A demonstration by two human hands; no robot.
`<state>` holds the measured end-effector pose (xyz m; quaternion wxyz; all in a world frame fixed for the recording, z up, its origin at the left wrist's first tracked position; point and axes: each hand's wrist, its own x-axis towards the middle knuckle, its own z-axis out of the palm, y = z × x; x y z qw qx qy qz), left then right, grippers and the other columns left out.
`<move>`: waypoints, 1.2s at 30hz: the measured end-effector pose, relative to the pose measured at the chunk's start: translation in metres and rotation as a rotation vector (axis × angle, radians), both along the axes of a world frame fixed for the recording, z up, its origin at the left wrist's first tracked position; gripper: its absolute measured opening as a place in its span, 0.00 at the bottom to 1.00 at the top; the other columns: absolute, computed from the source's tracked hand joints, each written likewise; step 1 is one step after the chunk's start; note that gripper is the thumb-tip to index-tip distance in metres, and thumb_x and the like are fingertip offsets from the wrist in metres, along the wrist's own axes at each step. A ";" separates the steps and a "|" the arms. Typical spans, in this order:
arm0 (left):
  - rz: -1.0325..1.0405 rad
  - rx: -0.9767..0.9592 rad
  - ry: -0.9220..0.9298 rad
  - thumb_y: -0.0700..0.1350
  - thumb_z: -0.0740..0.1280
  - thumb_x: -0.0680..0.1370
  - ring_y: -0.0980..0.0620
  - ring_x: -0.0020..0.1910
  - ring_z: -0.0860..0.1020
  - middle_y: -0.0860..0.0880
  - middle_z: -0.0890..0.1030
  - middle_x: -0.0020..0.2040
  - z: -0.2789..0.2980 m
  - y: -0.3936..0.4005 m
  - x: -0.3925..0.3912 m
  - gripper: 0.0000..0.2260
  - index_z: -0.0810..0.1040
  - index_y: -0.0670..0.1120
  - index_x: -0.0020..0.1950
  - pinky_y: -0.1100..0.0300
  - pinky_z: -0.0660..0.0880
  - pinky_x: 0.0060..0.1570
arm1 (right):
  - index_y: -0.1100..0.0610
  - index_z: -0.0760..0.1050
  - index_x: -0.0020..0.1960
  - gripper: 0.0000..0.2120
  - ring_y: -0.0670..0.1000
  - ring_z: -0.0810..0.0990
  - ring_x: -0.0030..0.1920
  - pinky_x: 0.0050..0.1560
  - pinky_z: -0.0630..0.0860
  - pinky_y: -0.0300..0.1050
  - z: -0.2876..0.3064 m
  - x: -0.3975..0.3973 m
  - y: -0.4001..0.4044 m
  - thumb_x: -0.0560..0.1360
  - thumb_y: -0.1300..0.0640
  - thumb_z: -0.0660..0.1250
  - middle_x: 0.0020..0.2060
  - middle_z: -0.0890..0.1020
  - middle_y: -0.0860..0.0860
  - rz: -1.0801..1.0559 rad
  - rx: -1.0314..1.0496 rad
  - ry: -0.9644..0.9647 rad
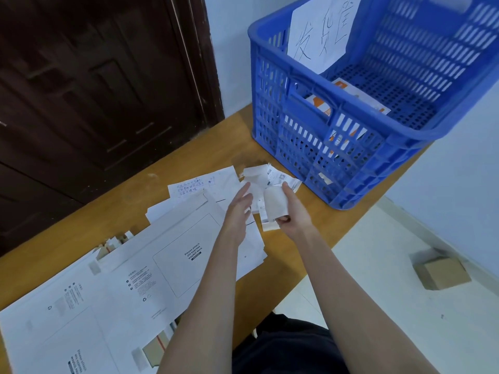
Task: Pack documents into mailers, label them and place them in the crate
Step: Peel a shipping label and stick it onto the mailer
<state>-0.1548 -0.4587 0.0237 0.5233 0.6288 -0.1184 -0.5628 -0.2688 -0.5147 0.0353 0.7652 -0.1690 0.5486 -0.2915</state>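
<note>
White cardboard mailers (172, 255) lie flat and overlapping on the wooden table (140, 179), printed with a waybill box. Behind them lie paper documents (194, 188) with handwriting. My right hand (290, 211) grips a curled strip of label backing paper (275, 202) over a pile of crumpled label sheets (272, 178). My left hand (239, 211) hovers just left of it, fingers straight and holding nothing. The blue plastic crate (351, 147) stands at the table's far right corner. Inside it lies a mailer with orange print (356, 95).
A white sheet with handwritten characters (321, 31) hangs on the crate's far wall. A dark wooden door (94, 90) stands behind the table. On the tiled floor to the right sits a small cardboard box (442, 272). The table's right edge runs close beside my right forearm.
</note>
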 end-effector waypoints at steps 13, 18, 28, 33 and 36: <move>0.276 0.102 0.204 0.42 0.62 0.77 0.47 0.42 0.83 0.44 0.84 0.43 0.010 0.046 0.038 0.07 0.78 0.40 0.46 0.56 0.80 0.44 | 0.53 0.80 0.46 0.14 0.47 0.77 0.40 0.41 0.73 0.42 -0.016 0.057 0.043 0.72 0.42 0.69 0.41 0.76 0.46 0.764 -1.039 0.685; 0.498 0.166 0.311 0.32 0.60 0.74 0.48 0.40 0.79 0.43 0.81 0.40 -0.005 0.090 0.058 0.08 0.78 0.39 0.43 0.59 0.78 0.33 | 0.49 0.82 0.51 0.13 0.48 0.75 0.50 0.47 0.71 0.42 -0.029 0.079 0.069 0.71 0.43 0.71 0.47 0.78 0.47 1.092 -1.230 0.693; 0.618 0.276 0.293 0.29 0.56 0.77 0.44 0.43 0.78 0.43 0.73 0.49 -0.024 0.157 0.066 0.17 0.78 0.42 0.59 0.55 0.80 0.38 | 0.57 0.77 0.45 0.02 0.49 0.76 0.45 0.43 0.69 0.39 -0.039 0.098 0.104 0.73 0.60 0.68 0.43 0.79 0.49 0.846 -0.586 0.389; 0.608 0.289 0.274 0.39 0.64 0.78 0.43 0.50 0.80 0.42 0.76 0.59 -0.029 0.171 0.063 0.14 0.75 0.42 0.63 0.58 0.80 0.32 | 0.59 0.78 0.53 0.11 0.50 0.76 0.47 0.49 0.74 0.42 -0.050 0.102 0.106 0.71 0.62 0.71 0.44 0.78 0.51 0.949 -0.424 0.428; 0.603 0.306 0.187 0.43 0.66 0.78 0.45 0.47 0.81 0.44 0.78 0.55 -0.032 0.175 0.064 0.12 0.76 0.43 0.61 0.55 0.81 0.38 | 0.58 0.79 0.54 0.10 0.49 0.76 0.44 0.44 0.75 0.38 -0.052 0.106 0.110 0.72 0.64 0.69 0.39 0.77 0.50 0.952 -0.317 0.398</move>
